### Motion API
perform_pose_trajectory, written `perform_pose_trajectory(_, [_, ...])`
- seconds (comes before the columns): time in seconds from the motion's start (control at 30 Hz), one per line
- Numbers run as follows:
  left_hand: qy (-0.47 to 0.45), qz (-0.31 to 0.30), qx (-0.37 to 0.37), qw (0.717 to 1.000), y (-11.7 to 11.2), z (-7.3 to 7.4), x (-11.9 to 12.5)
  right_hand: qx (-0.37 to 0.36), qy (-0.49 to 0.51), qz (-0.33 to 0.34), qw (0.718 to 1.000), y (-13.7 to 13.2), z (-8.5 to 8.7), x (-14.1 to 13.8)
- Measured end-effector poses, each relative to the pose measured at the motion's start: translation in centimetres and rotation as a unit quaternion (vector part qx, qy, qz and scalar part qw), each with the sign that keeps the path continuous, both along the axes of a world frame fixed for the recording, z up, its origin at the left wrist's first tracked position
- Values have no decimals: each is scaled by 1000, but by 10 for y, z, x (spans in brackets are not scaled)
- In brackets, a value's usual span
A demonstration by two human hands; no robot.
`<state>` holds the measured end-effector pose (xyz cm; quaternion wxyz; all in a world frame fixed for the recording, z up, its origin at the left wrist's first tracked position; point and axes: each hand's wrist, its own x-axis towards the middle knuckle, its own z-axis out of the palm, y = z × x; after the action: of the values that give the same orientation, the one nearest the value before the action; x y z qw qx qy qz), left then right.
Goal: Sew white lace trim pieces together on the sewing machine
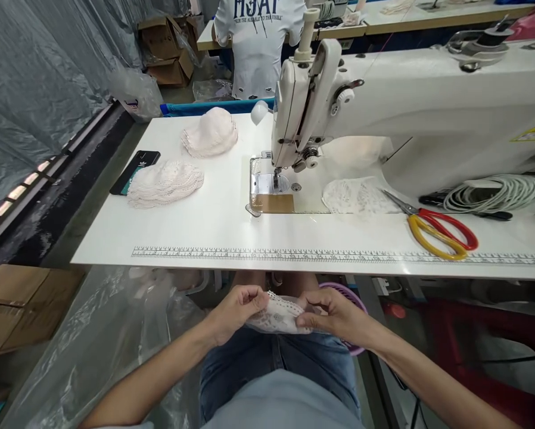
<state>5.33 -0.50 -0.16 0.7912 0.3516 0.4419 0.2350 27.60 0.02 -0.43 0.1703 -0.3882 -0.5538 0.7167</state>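
Observation:
Over my lap, below the table's front edge, a piece of white lace fabric point(277, 314) is stretched between both hands. My left hand point(240, 311) pinches its left end between thumb and fingers. At the right end, my right hand point(327, 316) grips the lace, thumb on top. On the table ahead stands a white sewing machine point(289, 113), its needle area apart from my hands. A flat lace piece point(359, 195) lies right of the needle plate. Two stacks of pale cups sit on the left, a nearer stack point(164, 182) and a farther stack point(210, 132).
Scissors with red and yellow handles point(441, 229) lie at the table's right, beside a coiled pale cord point(500, 192). A black phone point(136, 171) is partly under the nearer stack. A printed ruler point(254, 254) runs along the front edge. Another person point(258, 53) sits beyond the table.

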Motion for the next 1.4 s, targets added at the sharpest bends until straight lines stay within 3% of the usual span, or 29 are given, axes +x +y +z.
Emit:
perform_pose_trajectory(0.27, [4,21,-45,999,-14,-16,13,10,10,31,999,-11,-15,7])
perform_pose_trajectory(0.43, [34,23,-19,999,-20,-23,15,17,36,29,999,-17,-22,12])
perform_pose_trajectory(0.6, [78,54,5,995,-25,-24,18,66,-33,13,997,-23,-26,8])
perform_pose_trajectory(0.83, [100,46,27,994,-26,-28,20,-37,54,11,998,-23,-35,12])
perform_pose_trajectory(0.97, [52,9,-31,998,-26,-29,20,-85,110,14,990,-23,-41,18])
perform_pose_trajectory(1.13, [58,-12,-77,995,-25,-27,24,-98,138,21,985,-23,-50,24])
perform_pose_trajectory(1.4, [80,-49,-42,995,-21,-24,26,-110,98,54,988,-23,-52,21])
